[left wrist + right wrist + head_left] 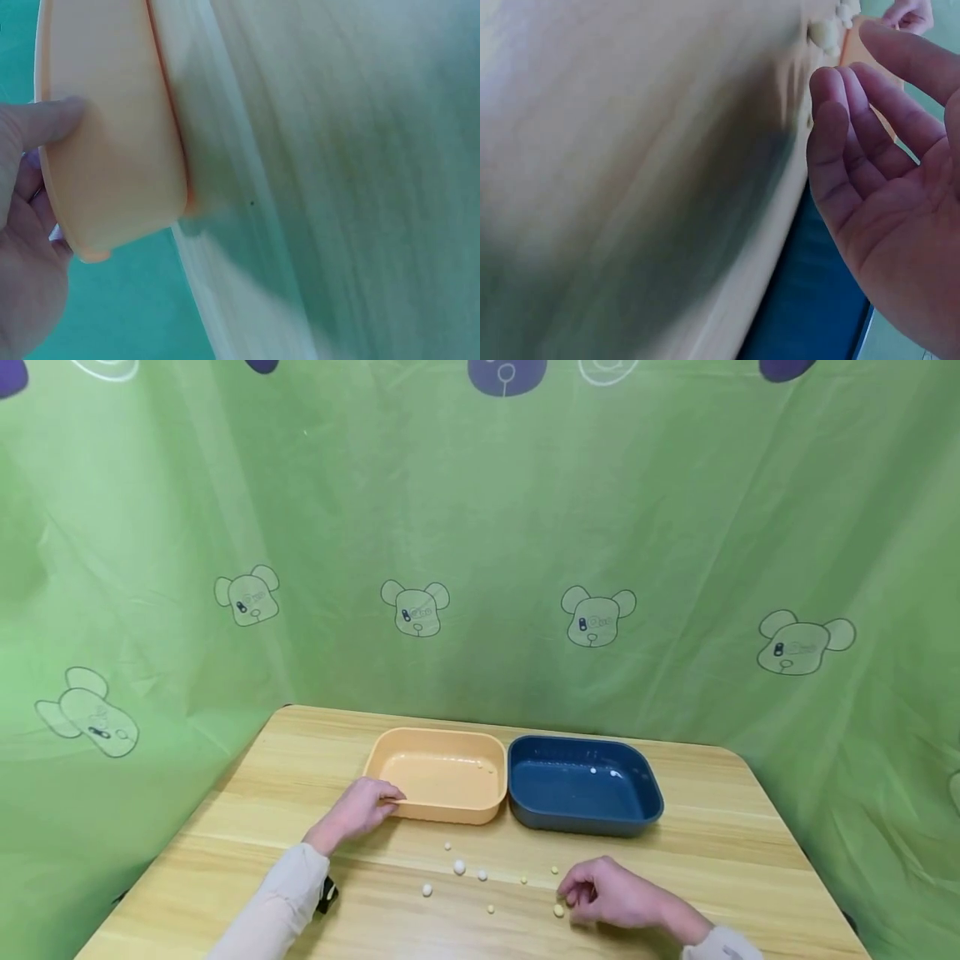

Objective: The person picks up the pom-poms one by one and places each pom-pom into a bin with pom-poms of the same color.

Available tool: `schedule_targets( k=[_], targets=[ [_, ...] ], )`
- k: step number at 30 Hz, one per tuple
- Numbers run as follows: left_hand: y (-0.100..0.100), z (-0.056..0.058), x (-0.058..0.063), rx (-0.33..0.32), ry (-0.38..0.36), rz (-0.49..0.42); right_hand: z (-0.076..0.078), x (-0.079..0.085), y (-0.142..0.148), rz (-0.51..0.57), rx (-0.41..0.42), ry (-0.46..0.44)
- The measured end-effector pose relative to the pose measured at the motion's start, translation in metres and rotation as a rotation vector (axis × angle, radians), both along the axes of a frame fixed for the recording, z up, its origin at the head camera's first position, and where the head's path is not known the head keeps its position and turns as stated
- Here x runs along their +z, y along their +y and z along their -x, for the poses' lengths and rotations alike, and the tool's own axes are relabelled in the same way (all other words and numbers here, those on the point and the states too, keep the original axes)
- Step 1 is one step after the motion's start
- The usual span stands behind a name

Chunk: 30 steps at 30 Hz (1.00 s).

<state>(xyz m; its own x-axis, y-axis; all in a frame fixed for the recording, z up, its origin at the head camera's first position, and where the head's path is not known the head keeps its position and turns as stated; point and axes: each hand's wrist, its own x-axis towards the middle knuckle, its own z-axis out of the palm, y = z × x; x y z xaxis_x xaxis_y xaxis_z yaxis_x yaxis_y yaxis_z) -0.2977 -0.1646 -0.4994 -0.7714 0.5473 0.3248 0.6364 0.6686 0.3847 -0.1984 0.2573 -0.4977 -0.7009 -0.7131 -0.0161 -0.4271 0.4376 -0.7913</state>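
Observation:
My left hand (358, 812) pinches the near left rim of a light orange basin (450, 815). In the left wrist view its thumb (56, 121) lies on the basin's outer wall, the fingers behind the rim. My right hand (617, 895) hovers low over the table, fingers bent and the thumb apart from them in the right wrist view. A pale yellow ball (558, 911) is right at its fingertips, and a smaller yellow ball (555, 870) lies just beyond. Several white balls (459, 867) are scattered between the hands, with small yellow balls (491, 909) among them.
A dark blue basin (588, 823) stands against the orange one's right side, with white balls (593, 770) inside. Tiny yellowish balls (480, 767) lie in the orange basin. A green printed curtain (495, 527) surrounds the wooden table (712, 843).

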Motion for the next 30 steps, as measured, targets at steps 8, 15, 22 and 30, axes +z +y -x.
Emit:
schedule_targets(
  k=[8,15,22,30],
  targets=[
    [0.001,-0.001,0.0,0.009,-0.043,-0.051,-0.001,-0.003,-0.005,-0.065,0.015,-0.045],
    [0.0,-0.002,0.002,0.016,-0.049,-0.032,-0.001,-0.006,-0.009,-0.092,0.009,-0.037],
    [0.001,-0.001,0.002,0.014,-0.073,-0.044,0.003,-0.007,-0.013,-0.133,0.004,0.007],
    [-0.001,0.003,-0.004,0.0,-0.037,-0.042,0.005,-0.009,-0.017,-0.151,-0.01,0.001]
  ],
)
